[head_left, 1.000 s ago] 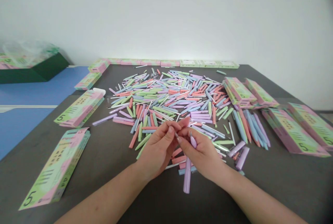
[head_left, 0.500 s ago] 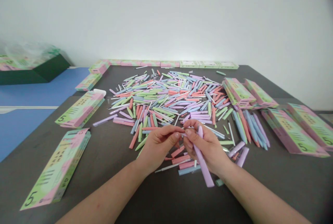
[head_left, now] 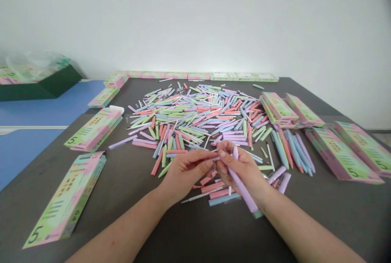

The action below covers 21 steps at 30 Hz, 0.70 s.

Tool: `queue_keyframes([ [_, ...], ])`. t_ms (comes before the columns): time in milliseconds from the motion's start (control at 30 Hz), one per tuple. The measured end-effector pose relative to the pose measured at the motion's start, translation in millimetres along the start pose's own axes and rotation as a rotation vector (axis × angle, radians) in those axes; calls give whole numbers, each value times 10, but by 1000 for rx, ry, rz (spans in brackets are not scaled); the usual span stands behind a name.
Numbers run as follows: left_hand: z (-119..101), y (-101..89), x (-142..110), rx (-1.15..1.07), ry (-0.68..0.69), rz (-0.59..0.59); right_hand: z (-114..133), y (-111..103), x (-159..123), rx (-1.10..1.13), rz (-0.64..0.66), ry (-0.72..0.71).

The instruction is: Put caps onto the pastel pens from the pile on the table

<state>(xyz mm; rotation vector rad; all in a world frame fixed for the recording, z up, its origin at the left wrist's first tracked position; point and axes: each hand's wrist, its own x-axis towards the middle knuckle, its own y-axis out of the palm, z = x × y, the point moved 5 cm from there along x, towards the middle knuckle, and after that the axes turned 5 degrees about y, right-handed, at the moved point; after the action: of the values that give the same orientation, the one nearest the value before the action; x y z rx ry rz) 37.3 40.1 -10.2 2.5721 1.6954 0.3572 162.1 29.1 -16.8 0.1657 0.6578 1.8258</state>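
My right hand [head_left: 242, 169] is closed around a purple pen barrel [head_left: 244, 191] that slants down toward my wrist. My left hand [head_left: 187, 169] pinches a small pale part at the barrel's upper end, fingertips touching those of the right hand. Both hands hover over the near edge of a big heap of pastel pen parts [head_left: 201, 118]: green, pink, blue and purple barrels, caps and thin white refills spread across the dark table [head_left: 137, 181].
Flat green-and-pink boxes marked 5 lie at the left [head_left: 65, 200] [head_left: 94, 128], stacked at the right [head_left: 343, 153] [head_left: 279, 108], and along the far edge [head_left: 198, 75]. A row of assembled pens [head_left: 291, 145] lies to the right. A dark green bin [head_left: 39, 82] stands far left.
The purple barrel has swung from hanging down below my right hand to slanting back along my wrist. Both hands closed together, fingertips meeting at its top end.
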Motion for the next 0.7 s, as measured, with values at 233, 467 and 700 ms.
queue_keyframes([
  [233, 46, 3, -32, 163, -14, -48, -28, -66, 23, -192, -51, -67],
  [467, 44, 29, -65, 89, -62, -19, 26, -170, 31, -196, -229, -148],
  [700, 5, 120, -121, 14, -95, 123, 226, -382, -6, -225, -494, -305],
])
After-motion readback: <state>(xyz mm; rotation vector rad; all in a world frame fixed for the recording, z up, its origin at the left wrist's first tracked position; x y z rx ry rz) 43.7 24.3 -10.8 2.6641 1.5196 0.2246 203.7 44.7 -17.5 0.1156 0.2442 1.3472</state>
